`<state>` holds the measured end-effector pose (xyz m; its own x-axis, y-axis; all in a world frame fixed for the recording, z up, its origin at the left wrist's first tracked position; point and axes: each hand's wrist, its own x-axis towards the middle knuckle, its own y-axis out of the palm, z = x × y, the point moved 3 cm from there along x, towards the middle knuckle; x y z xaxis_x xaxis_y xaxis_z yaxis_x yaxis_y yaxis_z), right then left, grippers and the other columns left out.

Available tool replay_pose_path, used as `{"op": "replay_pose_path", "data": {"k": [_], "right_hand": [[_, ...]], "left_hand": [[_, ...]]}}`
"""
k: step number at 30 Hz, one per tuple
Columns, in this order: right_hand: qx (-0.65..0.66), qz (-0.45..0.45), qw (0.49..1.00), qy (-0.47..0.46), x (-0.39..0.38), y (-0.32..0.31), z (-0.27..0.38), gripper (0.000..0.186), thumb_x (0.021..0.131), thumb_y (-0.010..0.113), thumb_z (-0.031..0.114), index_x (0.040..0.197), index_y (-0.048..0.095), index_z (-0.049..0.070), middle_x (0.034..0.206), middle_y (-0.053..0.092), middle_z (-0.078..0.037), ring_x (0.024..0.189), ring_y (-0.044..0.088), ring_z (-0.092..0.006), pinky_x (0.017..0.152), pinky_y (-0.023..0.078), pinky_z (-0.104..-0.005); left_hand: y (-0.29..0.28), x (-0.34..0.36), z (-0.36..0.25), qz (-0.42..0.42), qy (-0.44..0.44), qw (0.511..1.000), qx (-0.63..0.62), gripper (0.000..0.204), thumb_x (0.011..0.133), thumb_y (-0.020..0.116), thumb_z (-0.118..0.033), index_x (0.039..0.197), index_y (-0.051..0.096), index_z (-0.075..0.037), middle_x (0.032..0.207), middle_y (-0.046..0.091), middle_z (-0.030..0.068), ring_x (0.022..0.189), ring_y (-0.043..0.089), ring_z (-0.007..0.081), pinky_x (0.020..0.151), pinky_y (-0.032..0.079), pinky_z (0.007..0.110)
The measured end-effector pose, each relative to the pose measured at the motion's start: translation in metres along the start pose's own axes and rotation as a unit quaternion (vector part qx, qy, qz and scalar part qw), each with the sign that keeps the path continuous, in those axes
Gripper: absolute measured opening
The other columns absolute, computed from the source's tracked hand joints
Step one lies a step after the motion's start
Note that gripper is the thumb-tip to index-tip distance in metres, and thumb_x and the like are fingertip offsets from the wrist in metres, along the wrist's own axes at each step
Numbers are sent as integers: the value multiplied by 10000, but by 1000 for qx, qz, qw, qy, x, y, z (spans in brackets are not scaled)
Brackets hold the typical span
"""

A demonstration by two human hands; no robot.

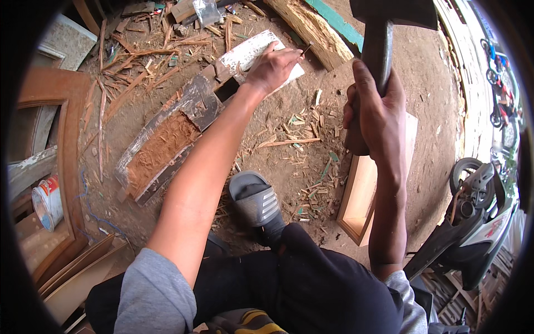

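Note:
My right hand (375, 114) is wrapped round the handle of a hammer (382, 47), raised upright at the right with its dark head cut off by the top edge. Farther forward, my left hand (272, 69) pinches what looks like a thin nail (308, 48) between its fingertips. That hand rests over a piece of wood with flaking white paint (245, 51). Just beyond the nail lies a thick, rough timber (314, 33) with a green-painted side. Left of my forearm is an old dark wooden piece (192, 103) with a rough brown hollow.
Splinters (300, 128) litter the dirt floor round my sandalled foot (256, 203). A pale wooden box-like frame (356, 195) lies under my right forearm. Brown door frames (64, 89) and a paint bucket (49, 203) are at left; a motorcycle (473, 222) stands at right.

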<state>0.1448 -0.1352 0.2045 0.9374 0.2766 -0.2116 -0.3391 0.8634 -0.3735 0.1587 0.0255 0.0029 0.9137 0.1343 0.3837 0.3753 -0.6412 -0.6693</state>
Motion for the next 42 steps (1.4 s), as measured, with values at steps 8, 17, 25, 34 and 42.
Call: {"op": "replay_pose_path", "data": {"k": [8, 17, 25, 34, 42], "right_hand": [[-81, 115, 987, 81, 0, 17, -30, 355, 919, 601, 305, 1014, 526, -29, 689, 560, -56, 532, 568, -112, 463, 461, -269], [-65, 12, 994, -91, 4, 19, -20, 264, 937, 606, 248, 995, 523, 4, 648, 526, -11, 460, 505, -81, 414, 412, -239], [-31, 66, 996, 44, 2, 14, -28, 315, 930, 605, 305, 975, 524, 4, 669, 543, -33, 495, 547, -94, 420, 446, -245], [33, -4, 996, -83, -12, 1, 50, 356, 923, 627, 362, 1039, 540, 37, 690, 538, -30, 497, 513, -79, 422, 417, -218], [-192, 113, 971, 89, 5, 35, -68, 329, 928, 553, 299, 874, 551, -25, 620, 567, -76, 542, 574, -123, 491, 462, -272]], "left_hand": [[-3, -3, 12, 13, 12, 1000, 5, 203, 928, 584, -182, 1097, 655, -95, 1121, 681, 75, 1041, 650, 213, 1085, 369, 504], [0, -1, 6, 1, 20, 1000, 7, 206, 909, 617, -184, 1084, 681, -96, 1184, 658, 72, 1154, 601, 239, 1123, 329, 475], [-29, -55, -52, -33, -9, 995, 90, 597, 915, 592, -277, 1357, 408, 79, 1448, 347, 286, 1381, 290, 417, 1130, 270, 514], [-197, -227, -18, 302, 53, 925, 224, 1176, 675, 774, -500, 1511, 62, -78, 1562, 24, 228, 1439, 46, 432, 1122, 79, 661], [-316, -296, 32, 430, -375, 774, 274, 1499, 501, 881, -533, 1490, -136, -48, 1535, 29, 293, 1433, 46, 451, 1124, 128, 627]]}}
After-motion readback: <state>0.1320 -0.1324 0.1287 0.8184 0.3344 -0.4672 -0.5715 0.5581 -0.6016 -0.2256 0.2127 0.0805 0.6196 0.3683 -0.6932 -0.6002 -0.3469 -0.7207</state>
